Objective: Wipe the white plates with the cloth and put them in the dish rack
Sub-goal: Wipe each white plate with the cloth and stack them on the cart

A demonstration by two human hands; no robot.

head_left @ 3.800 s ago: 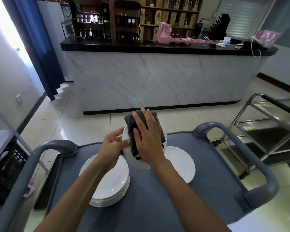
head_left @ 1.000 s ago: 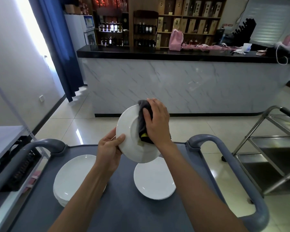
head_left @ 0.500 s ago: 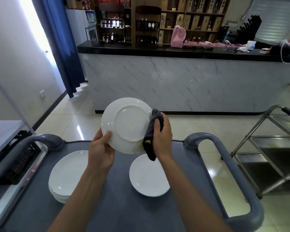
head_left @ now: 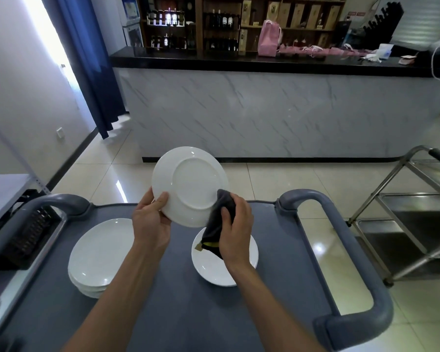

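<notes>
Plate wiping, midway: one plate in hand, others waiting, none seen racked.

Left to right: rack [head_left: 28,240], dark crate well left of the grip, contents not visible; stack [head_left: 99,252] of plates below-left of the left hand [head_left: 150,224], judged unwiped; plate [head_left: 189,185], underside toward the camera, lower-left rim pinched by the left hand; cloth [head_left: 217,224], clutched in the right hand [head_left: 235,229], pressed to the plate's lower-right rim; single plate [head_left: 249,260] beneath that hand, status unclear.
</notes>
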